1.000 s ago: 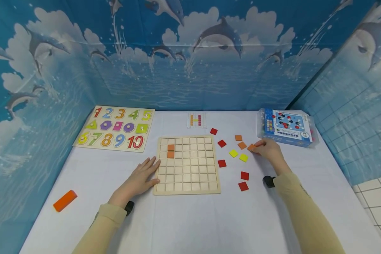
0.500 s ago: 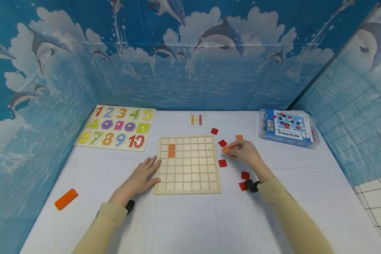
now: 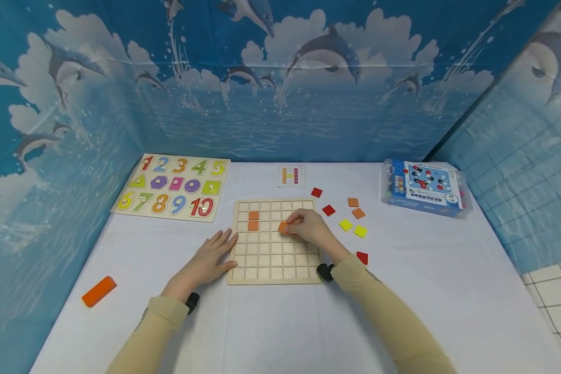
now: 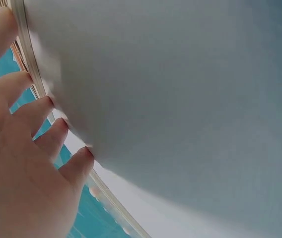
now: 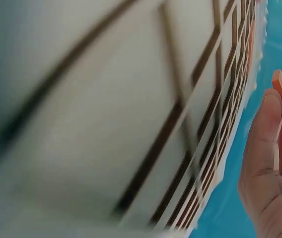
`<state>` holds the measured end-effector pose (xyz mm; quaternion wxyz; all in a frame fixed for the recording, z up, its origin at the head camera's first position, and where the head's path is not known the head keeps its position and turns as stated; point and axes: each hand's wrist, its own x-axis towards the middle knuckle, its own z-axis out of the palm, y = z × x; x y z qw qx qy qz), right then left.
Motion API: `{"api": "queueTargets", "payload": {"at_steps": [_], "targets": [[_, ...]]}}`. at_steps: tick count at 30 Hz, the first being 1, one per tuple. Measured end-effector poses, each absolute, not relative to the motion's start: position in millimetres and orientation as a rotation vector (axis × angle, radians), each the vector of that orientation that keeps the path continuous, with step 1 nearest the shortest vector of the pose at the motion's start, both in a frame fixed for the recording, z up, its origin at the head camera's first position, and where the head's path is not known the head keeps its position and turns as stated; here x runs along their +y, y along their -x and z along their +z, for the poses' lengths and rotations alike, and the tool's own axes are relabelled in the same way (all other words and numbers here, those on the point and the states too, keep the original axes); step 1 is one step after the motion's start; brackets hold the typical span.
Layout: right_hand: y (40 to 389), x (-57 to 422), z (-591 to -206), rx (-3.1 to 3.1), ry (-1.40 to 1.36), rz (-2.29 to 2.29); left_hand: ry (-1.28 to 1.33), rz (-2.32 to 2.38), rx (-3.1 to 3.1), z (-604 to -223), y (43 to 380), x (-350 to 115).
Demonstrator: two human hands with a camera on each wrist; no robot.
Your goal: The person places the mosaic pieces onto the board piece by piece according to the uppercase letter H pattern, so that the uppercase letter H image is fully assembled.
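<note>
A square wooden grid board (image 3: 264, 261) lies on the white table, with an orange tile (image 3: 253, 215) and a second orange tile (image 3: 253, 226) set in cells at its upper left. My right hand (image 3: 310, 228) is over the board's right half and pinches another orange tile (image 3: 282, 227) between thumb and fingers. The right wrist view shows that pinched tile (image 5: 279, 82) standing out from the fingertips. My left hand (image 3: 207, 261) rests beside the board's left edge with fingers spread; in the left wrist view the fingertips of the left hand (image 4: 27, 163) touch the edge.
Loose red tiles (image 3: 329, 210), yellow tiles (image 3: 346, 225) and orange tiles (image 3: 358, 213) lie right of the board. A pattern card (image 3: 292, 176) is behind it. A number puzzle (image 3: 170, 187) lies back left, a plastic box (image 3: 423, 187) back right, an orange block (image 3: 99, 291) front left.
My right hand has carried the orange tile leftward from the loose tiles, now over the board. My left hand has stayed at the board's left edge.
</note>
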<state>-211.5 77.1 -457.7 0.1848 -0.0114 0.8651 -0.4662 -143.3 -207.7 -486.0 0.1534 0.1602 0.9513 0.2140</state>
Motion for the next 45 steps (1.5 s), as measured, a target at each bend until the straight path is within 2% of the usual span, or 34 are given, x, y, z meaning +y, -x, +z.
{"api": "queueTargets", "payload": {"at_steps": [19, 45], "targets": [[220.0, 15.9, -463.4, 2.496, 0.237, -1.188, -0.458, 0.609, 2.718, -489.0, 146.8, -201.7], [217.7, -10.9, -468.8, 2.613, 0.351, -0.946, -0.45, 0.587, 2.733, -488.3, 145.1, -208.1]]}}
